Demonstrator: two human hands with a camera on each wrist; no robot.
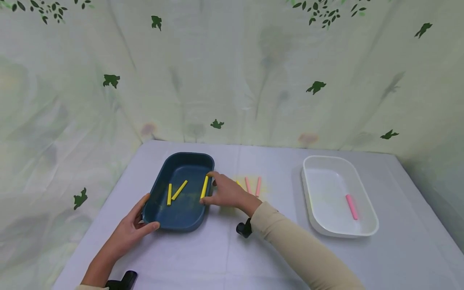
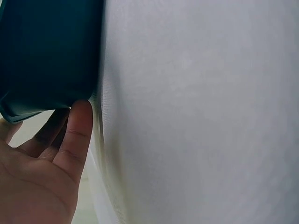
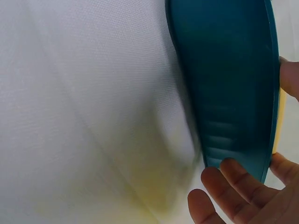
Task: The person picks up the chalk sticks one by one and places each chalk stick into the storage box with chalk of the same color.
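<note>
A deep blue tray (image 1: 181, 219) stands at the left of the table. My left hand (image 1: 127, 231) holds its near left corner, fingers along the outer wall and thumb at the front rim. In the left wrist view the fingers (image 2: 77, 135) rest against the outside of the tray. Over the tray's right rim my right hand (image 1: 228, 191) holds a yellow chalk stick (image 1: 204, 187) lengthwise, index finger at the far end and thumb at the near end. Two more yellow chalk sticks, one upright in view (image 1: 169, 194) and one slanted (image 1: 179, 190), lie on the tray floor.
A white tray (image 1: 326, 230) stands at the right with a pink chalk stick (image 1: 351, 207) inside. Between the trays lie two pink chalk sticks (image 1: 258, 186) and a yellow one (image 1: 238, 183), partly behind the right hand. Yellow dust marks the cloth there.
</note>
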